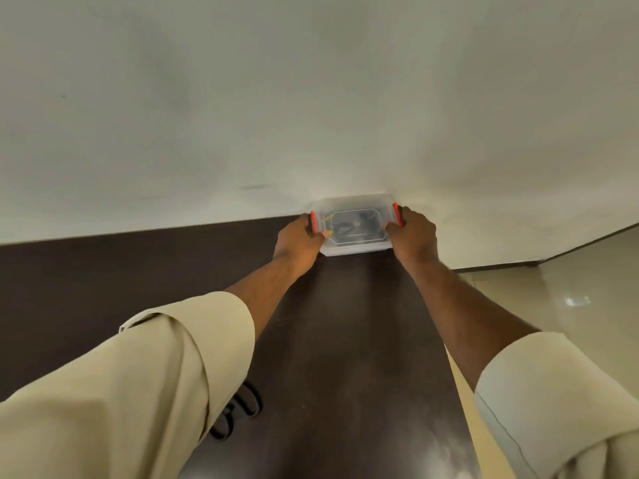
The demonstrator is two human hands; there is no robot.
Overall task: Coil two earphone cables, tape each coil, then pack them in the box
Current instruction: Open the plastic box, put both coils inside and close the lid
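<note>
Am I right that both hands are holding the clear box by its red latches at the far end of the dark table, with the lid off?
Not quite: the lid is on. The head view shows the left hand and right hand at the red latches of the clear box, at the far end of the dark table; dark cable shows through the closed lid.

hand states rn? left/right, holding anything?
Left hand: closed on the box at its left red latch.
Right hand: closed on the box at its right red latch.
</note>
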